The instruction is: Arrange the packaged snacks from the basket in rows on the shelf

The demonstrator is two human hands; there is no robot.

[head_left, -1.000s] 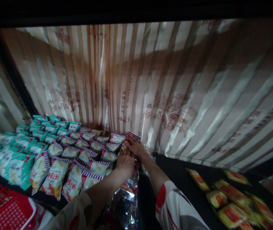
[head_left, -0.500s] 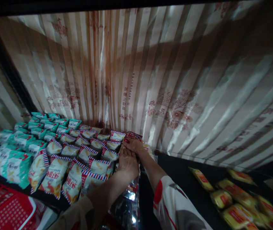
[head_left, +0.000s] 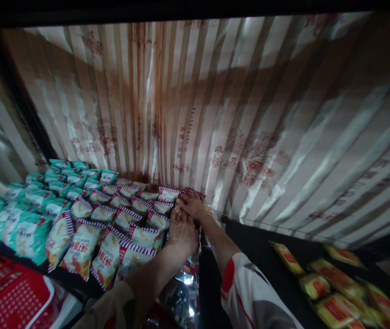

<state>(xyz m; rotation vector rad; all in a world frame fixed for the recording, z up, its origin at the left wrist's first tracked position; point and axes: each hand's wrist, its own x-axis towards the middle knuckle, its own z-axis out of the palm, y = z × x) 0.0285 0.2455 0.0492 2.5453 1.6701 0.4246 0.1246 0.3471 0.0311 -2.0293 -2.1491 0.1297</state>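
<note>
My right hand [head_left: 192, 206] reaches to the back of the shelf. Its fingers curl over dark red snack packets [head_left: 195, 192], whose top edges show just beyond it. My left hand [head_left: 182, 234] is directly in front, fingers bent forward together and closed against the same packets; its fingertips are partly hidden. Under my wrists runs a row of shiny, dark-printed packets [head_left: 185, 278]. Right beside my left hand stand white snack bags [head_left: 145, 237] with red-and-blue striped edges, upright in several rows.
Teal snack bags [head_left: 32, 235] fill the left end of the black shelf [head_left: 250, 242]. Yellow packets [head_left: 339, 278] lie loosely at the right. A red basket [head_left: 10, 292] is at lower left. Pleated printed sheeting [head_left: 195, 114] hangs behind, with a dark bar overhead.
The view has shifted slightly, so the shelf goods sit a little further right. My right hand's fingers have moved slightly over the red packets; my left hand stays close against them.
</note>
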